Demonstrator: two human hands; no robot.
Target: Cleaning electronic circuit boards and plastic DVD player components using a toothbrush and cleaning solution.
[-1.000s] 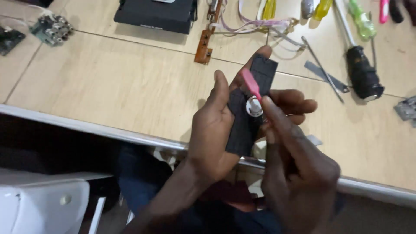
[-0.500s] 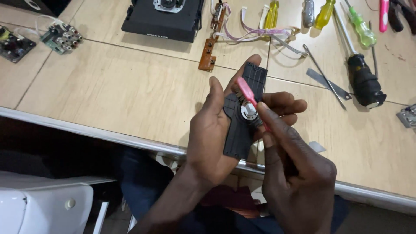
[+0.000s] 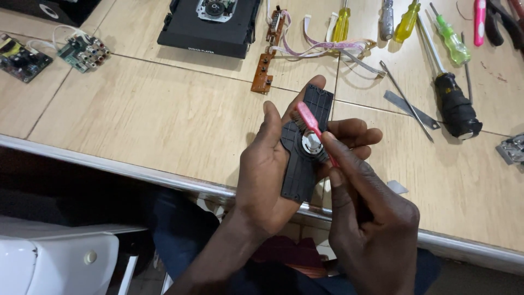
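Left hand (image 3: pixel 267 175) raised palm-up over the lap, forearm rising from below, wrist bent back slightly. Thumb stretched upward along the near side of the held black plastic part (image 3: pixel 303 158), fingers wrapped behind it, tips showing past its far edge, index tip curled over its top end. Right hand (image 3: pixel 371 218) just beside and below the left, back turned to the camera, wrist low. Index finger extended forward and pressed along the pink brush (image 3: pixel 315 131), thumb pinching from the inner side, remaining fingers curled into the palm. Both hands close together, knuckles of the right nearly touching the left fingertips.
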